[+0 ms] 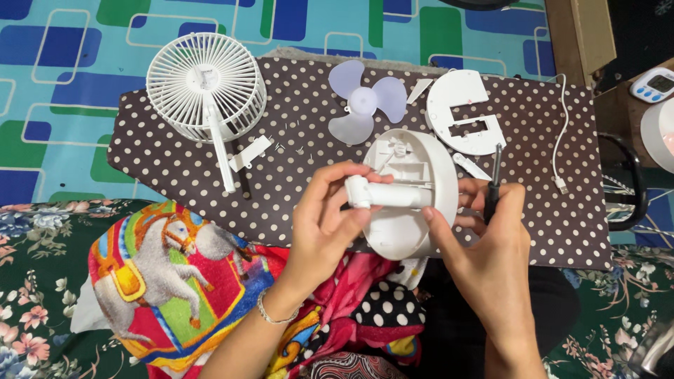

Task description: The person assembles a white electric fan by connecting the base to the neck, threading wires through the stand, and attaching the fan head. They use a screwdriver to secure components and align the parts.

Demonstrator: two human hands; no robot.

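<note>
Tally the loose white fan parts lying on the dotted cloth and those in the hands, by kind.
Fan grille cage: 1
Blade propeller: 1
Flat base plate with cutout: 1
Small bracket pieces, beside the cage and near the plate: 2
Round base housing with stem, held by the left hand and right hand: 1
Total: 6

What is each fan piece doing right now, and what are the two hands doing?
Fan base: open, tilted, held up in both hands.
Left hand: gripping the base's stem.
Right hand: steadying the base, holding a screwdriver.
Fan cage: detached, lying on the dotted cloth.
Blades: removed, lying flat.
Bottom cover: taken off, lying flat.
Cable: unplugged.
</note>
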